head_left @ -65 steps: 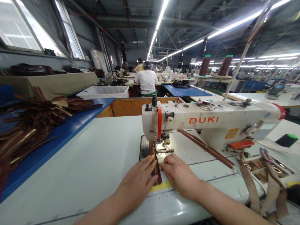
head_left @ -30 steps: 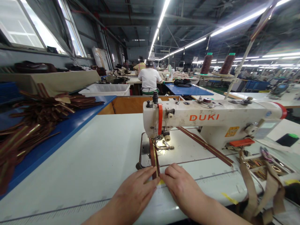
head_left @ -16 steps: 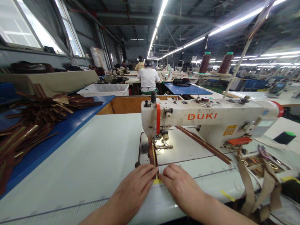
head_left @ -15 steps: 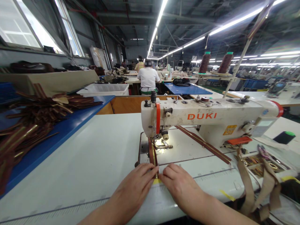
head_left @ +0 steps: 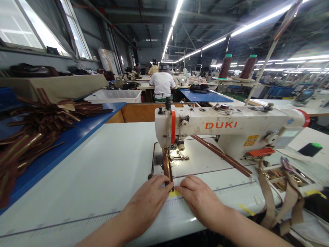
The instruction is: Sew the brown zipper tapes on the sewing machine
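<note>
A brown zipper strip (head_left: 168,167) with gold teeth runs from beneath the presser foot of the white sewing machine (head_left: 195,121) down to the table's front. My left hand (head_left: 151,195) is closed on its near end, fingertips pressing it from the left and above. Just right of that end rests my right hand (head_left: 199,195), its fingers curled together and slightly apart from the strip; I see nothing in them. Yellow tape (head_left: 174,193) lies under the strip's near end. A second brown zipper strip (head_left: 223,156) slants across the table behind and to the right.
Brown strips (head_left: 51,116) are heaped on a blue table (head_left: 84,132) at left. At right are a parts tray (head_left: 285,178), hanging beige straps (head_left: 267,195) and a black thread cone (head_left: 310,149). Ahead, a person (head_left: 162,84) sits facing away.
The zipper strip's near end has moved slightly toward the machine, with my left hand on it. My right fingertips have come a little away from the strip, to the right.
</note>
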`<state>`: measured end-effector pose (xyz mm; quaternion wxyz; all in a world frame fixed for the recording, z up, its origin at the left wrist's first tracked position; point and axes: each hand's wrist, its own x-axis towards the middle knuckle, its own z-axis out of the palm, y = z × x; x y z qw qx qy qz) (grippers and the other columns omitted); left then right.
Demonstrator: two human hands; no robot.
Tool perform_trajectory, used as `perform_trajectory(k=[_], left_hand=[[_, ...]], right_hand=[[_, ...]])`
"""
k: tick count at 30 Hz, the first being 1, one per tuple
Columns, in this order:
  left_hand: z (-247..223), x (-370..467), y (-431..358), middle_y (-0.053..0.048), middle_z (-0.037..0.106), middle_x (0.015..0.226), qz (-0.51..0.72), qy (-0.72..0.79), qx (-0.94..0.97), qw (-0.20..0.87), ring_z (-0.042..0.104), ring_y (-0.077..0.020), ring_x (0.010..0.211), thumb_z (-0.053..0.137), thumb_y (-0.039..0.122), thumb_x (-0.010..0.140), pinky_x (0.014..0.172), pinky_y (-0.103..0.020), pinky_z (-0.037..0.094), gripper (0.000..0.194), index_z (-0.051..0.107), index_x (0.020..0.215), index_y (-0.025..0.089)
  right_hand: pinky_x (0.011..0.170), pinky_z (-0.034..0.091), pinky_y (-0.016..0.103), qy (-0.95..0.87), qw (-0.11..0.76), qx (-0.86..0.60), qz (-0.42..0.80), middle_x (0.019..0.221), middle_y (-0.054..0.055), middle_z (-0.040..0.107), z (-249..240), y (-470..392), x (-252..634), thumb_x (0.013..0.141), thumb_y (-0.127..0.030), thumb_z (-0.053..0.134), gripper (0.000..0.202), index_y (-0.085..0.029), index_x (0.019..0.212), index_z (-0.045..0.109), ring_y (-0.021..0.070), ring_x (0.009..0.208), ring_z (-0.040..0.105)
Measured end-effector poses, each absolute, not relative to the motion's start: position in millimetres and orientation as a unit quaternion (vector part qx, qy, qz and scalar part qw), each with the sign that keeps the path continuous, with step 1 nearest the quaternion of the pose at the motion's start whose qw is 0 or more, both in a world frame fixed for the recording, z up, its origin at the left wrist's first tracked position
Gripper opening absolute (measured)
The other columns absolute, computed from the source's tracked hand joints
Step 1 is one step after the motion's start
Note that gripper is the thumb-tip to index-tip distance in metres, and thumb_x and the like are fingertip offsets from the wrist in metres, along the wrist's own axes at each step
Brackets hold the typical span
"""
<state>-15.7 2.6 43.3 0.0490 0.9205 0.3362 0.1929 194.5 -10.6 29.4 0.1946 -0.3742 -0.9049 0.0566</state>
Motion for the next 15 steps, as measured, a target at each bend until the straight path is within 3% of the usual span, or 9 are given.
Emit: perform_trajectory(k=[6,15], left_hand=[[43.9,-15.5,1.3,-0.005,0.059,0.104,0.206,0.337,0.917,0.058,0.055,-0.0183,0.096,0.043,0.009,0.090,0.086,-0.036,0.054,0.030,0.057,0.114,0.020],[39.6,-17.0,4.0,-0.006,0.060,0.106,0.226,0.325,0.917,0.057,0.056,-0.0190,0.098,0.042,0.009,0.090,0.085,-0.037,0.054,0.034,0.056,0.119,0.021]], right_hand=[[0.080,0.046,0.035,-0.911,0.194,-0.358,0.056,0.095,0.005,0.055,30.0,-10.6,193.1,0.092,-0.007,0.057,0.028,-0.015,0.119,0.055,0.0224,0.090,0.047],[0.078,0.046,0.034,-0.920,0.159,-0.358,0.015,0.094,0.004,0.054,32.4,-11.4,191.6,0.090,-0.010,0.063,0.023,-0.014,0.112,0.057,0.0217,0.089,0.047]])
